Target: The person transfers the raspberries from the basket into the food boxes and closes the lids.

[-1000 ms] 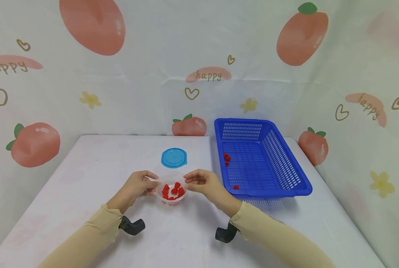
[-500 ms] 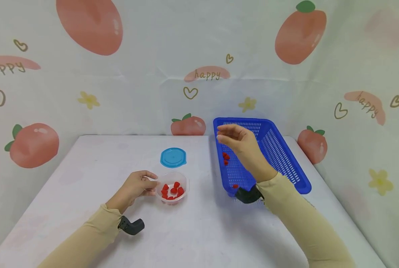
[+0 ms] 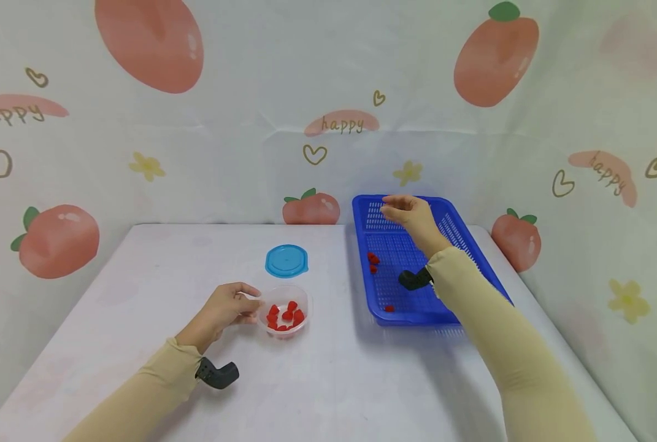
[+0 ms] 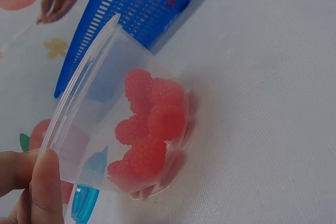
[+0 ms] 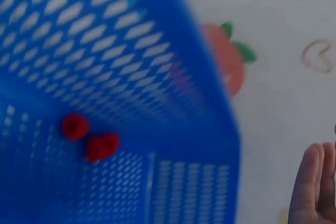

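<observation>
The left hand (image 3: 226, 308) rests on the tabletop (image 3: 140, 294) and holds the rim of a clear cup (image 3: 286, 310) on its left side; in the left wrist view the thumb (image 4: 46, 182) and a finger pinch the thin plastic edge, so this grip is closed on the cup. The cup stands on the tabletop near the front middle and holds a small heap of red raspberries (image 4: 149, 129). Just behind the cup lies a blue lid (image 3: 286, 260), flat on the tabletop and apart from the cup.

The right hand (image 3: 411, 215) hangs over the far end of a blue basket (image 3: 472, 288), which sits on the right half of the tabletop. Its fingers are loosely bent and point left; in the right wrist view they (image 5: 315, 182) show nearly straight at the frame's edge, and nothing is seen in them, so this grip is relaxed and holds nothing. It does not touch the basket.

Inside the basket a few raspberries (image 3: 373, 260) lie together by the left wall, and one more (image 3: 389, 308) lies alone near the front wall. The right wrist view shows two of the berries (image 5: 89, 137) on the mesh floor, side by side.

Behind the tabletop hangs a cloth backdrop (image 3: 195, 153) printed with peaches, hearts and the word "happy".
</observation>
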A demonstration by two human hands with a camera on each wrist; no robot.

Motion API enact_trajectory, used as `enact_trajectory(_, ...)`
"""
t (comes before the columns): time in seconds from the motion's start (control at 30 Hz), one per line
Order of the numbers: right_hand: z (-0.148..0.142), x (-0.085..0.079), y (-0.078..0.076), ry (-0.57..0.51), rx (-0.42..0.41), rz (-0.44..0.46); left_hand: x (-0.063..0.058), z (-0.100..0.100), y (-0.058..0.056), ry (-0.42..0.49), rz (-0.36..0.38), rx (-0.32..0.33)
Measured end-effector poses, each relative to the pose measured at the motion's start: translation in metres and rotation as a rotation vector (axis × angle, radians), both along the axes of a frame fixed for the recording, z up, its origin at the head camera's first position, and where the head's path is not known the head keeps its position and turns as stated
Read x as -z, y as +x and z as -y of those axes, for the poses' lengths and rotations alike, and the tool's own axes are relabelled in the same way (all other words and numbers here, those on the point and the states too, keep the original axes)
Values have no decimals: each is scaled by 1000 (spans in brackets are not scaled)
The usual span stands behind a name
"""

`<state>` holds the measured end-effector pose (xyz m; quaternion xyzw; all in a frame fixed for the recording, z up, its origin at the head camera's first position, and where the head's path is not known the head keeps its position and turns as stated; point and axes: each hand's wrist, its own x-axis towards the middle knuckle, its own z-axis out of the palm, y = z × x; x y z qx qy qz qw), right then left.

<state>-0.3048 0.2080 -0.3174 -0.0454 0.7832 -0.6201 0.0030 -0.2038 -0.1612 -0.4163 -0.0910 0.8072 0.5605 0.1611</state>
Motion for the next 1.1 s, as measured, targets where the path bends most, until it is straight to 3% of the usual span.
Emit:
enact_trajectory(0.17, -8, 26, -19, 125, -11, 82, 1, 0, 0, -1, 2, -4)
enact_trajectory(0.33, -12, 45, -23, 212, -18, 146, 0, -1, 1, -2, 6, -2)
enact_trajectory(0.63, -13, 63, -24, 329, -73, 280, -4, -2, 3, -3, 9, -11)
enact_trajectory(0.8, -9, 71, -24, 364, -63, 360, -4, -2, 4, 3, 3, -7)
enact_trajectory(1.1, -6, 83, -30, 388, -59, 414, -3, -1, 5, 9, -7, 0)
